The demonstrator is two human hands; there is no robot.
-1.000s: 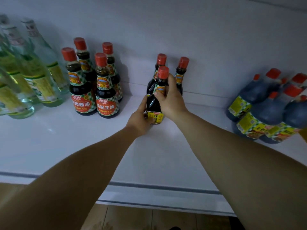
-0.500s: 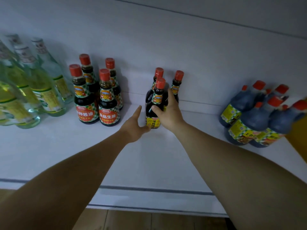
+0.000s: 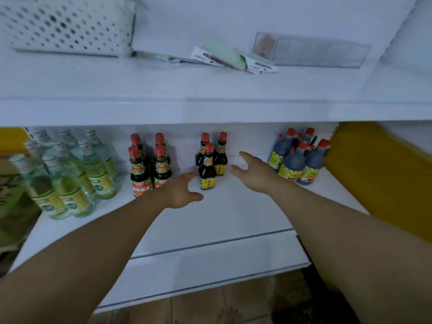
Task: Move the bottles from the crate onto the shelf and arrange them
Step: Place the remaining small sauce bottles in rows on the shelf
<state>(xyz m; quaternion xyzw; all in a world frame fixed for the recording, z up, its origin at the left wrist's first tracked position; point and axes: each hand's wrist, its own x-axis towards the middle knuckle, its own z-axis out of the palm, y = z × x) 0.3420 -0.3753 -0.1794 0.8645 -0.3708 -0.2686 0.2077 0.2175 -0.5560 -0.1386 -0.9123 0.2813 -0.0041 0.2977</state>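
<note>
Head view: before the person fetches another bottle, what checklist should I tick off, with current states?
1. The front yellow-label bottle stands upright on the shelf: ok.
2. The left hand holds nothing: ok.
3. The right hand holds nothing, apart from the bottles: ok.
4. Left index fingertip clear of the front yellow-label bottle: cannot tell.
5. Bare shelf space beside that bottle for the next one: ok.
6. Bottles left in the crate: cannot tell, crate out of view.

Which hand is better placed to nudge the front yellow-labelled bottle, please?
Probably the left hand: its index finger ends right beside the front bottle, while the right hand is open farther off to its right.
</note>
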